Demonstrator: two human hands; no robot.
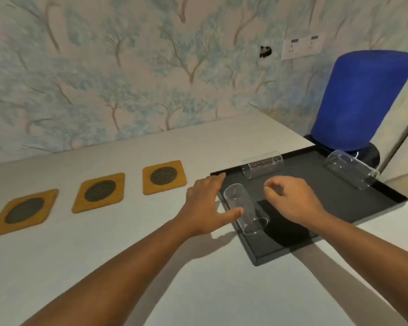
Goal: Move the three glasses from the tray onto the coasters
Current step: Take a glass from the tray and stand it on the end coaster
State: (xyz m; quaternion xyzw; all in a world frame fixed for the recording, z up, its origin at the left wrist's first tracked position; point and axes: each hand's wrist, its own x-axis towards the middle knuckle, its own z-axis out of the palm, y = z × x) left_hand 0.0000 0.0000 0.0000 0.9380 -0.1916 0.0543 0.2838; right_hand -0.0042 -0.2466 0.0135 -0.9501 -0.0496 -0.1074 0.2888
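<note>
A black tray (339,203) lies at the right of the white table. Three clear glasses lie on their sides in it: the near glass (245,209) at the left edge, the far glass (262,164) at the back edge, the right glass (351,168) at the far right corner. My left hand (206,203) hovers open at the tray's left edge, thumb touching the near glass. My right hand (292,200) hangs over the tray just right of that glass, fingers loosely curled, holding nothing. Three yellow coasters with dark round centres sit in a row: left (24,211), middle (99,191), right (164,176).
A blue chair back (363,100) stands behind the tray's far right corner, close to the right glass. The wallpapered wall with a white socket plate (302,47) runs along the table's back edge. Bare tabletop (127,255) lies between me and the coasters.
</note>
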